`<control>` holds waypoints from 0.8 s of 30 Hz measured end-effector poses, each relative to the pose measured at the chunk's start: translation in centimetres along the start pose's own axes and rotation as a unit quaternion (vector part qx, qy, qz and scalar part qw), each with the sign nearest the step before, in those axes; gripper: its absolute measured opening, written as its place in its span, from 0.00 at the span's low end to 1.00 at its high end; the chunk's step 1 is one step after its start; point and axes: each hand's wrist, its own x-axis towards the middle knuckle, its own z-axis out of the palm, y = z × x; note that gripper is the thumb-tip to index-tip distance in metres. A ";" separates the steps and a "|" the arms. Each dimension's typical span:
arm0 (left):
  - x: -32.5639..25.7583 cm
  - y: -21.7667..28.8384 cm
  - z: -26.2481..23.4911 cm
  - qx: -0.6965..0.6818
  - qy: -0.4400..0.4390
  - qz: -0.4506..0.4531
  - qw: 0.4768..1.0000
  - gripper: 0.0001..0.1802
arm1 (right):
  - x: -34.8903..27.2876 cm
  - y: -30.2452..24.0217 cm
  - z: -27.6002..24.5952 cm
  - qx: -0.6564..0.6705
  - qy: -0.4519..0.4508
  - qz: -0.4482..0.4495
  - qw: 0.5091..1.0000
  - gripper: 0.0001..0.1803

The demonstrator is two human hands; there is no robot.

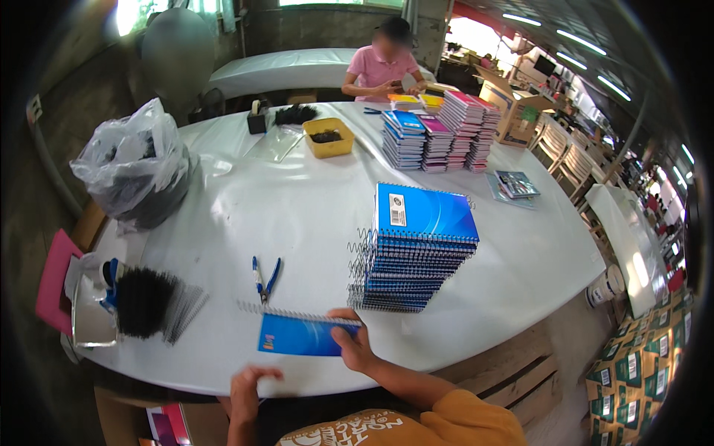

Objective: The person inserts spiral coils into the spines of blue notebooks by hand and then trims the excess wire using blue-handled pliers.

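Blue spiral notebk (300, 336), 1 pc: 6 o'clock side of table (223, 223). R hand (355, 346): pinching its 3 o'clock end. L hand (248, 385): fingers apart, at its 7–8 o'clock. Pliers (271, 282): its 11 o'clock. Notebk stack (410, 260): its 2 o'clock.

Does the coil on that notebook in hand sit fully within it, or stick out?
It sticks out: the wire coil extends past the left edge of the blue notebook in the right hand.
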 end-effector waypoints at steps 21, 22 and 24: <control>-2.1 -7.1 -13.4 0.514 -0.092 -0.333 0.785 0.30 | -4.0 0.3 -2.8 -0.131 0.015 0.120 0.984 0.16; -1.9 -4.6 -12.3 0.481 -0.139 -0.339 0.797 0.30 | -3.9 -0.8 -2.6 -0.102 0.032 0.126 0.986 0.15; -1.9 2.5 -9.4 0.347 -0.220 -0.322 0.853 0.31 | -3.3 -2.8 -1.7 -0.026 0.074 0.126 0.989 0.16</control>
